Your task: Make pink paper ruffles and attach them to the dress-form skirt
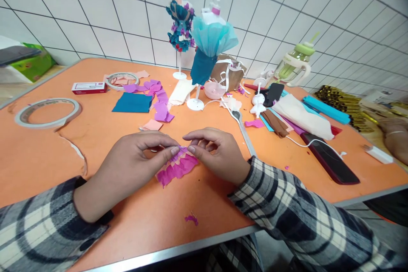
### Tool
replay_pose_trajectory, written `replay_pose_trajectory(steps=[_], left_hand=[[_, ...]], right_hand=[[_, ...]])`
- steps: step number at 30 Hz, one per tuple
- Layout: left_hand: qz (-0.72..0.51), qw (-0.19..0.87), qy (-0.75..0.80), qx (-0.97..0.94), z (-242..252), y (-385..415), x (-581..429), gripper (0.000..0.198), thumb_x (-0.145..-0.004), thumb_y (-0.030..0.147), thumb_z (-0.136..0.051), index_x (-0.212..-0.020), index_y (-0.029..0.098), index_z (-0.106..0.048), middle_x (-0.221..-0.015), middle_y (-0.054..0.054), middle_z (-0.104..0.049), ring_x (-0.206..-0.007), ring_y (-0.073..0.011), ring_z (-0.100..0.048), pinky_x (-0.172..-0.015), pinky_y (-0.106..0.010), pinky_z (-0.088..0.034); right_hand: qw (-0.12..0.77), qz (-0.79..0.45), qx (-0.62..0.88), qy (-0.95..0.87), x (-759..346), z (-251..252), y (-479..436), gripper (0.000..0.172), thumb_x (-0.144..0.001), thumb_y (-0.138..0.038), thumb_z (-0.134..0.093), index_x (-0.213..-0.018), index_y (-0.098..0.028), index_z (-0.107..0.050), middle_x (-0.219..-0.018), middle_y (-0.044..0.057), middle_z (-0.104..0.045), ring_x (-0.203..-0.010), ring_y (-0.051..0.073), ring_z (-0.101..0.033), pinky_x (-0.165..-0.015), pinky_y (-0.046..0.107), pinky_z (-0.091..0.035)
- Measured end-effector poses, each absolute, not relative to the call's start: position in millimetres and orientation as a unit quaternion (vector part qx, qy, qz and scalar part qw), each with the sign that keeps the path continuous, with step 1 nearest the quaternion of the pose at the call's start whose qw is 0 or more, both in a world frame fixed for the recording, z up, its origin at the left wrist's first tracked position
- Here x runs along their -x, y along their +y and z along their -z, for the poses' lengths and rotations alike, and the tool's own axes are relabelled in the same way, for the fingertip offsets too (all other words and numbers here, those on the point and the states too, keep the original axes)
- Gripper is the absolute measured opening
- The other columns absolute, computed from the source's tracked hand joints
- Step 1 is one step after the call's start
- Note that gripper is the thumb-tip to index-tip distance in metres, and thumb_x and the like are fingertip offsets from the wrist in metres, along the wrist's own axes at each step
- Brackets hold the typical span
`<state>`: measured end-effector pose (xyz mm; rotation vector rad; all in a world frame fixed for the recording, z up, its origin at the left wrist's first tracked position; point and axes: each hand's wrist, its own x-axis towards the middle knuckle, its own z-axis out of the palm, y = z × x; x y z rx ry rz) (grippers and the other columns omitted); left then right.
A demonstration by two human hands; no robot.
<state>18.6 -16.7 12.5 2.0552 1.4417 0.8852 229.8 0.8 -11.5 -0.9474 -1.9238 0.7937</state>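
A pleated magenta and purple crepe paper piece [178, 170] hangs between my two hands, low over the orange table [127, 229]. The thumb and fingers of my left hand [137, 157] pinch its upper left edge. My right hand [219, 153] has thumb and forefinger at its upper right edge, near my left fingertips. Behind my hands lie purple paper pieces [161, 104], a teal paper square [132, 102] and a small pink square [151, 125]. A magenta scrap [191, 219] rests near the front edge.
Two small dress forms, one in a teal and turquoise paper dress [205, 66], stand at the back. Tape rolls [73, 112] lie left, beside a red box [89, 88]. At right are a phone [331, 159], folded papers, a bottle [291, 66] and another person's arm [395, 136].
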Motion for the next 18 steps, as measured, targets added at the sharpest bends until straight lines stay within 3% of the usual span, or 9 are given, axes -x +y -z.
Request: replay_pose_trajectory(steps=[5, 18], left_hand=[[-0.312, 0.258, 0.533, -0.743, -12.9, -17.9, -22.4, 0.025, -0.083, 0.045, -0.063, -0.078, 0.026, -0.08, -0.08, -0.001, -0.081, -0.075, -0.0212, -0.072, -0.074, -0.029, -0.055], [-0.292, 0.279, 0.511, -0.759, -5.4, -17.4, -24.2, 0.028, -0.087, 0.047, -0.062, -0.081, 0.03, -0.083, -0.082, 0.0, -0.083, -0.075, -0.0215, -0.075, -0.068, -0.027, -0.056]], right_hand=[[0.425, -0.235, 0.35, -0.801, -227.9, 10.3, -2.7, 0.011, -0.09, -0.022, -0.068, -0.086, -0.02, -0.078, -0.077, 0.002, -0.071, -0.065, 0.011, -0.059, -0.064, 0.024, -0.047], [0.364, -0.163, 0.393, -0.828, -225.6, 10.3, -6.4, 0.008, -0.087, -0.022, -0.067, -0.084, -0.021, -0.075, -0.079, 0.001, -0.073, -0.071, 0.013, -0.062, -0.065, 0.025, -0.043]])
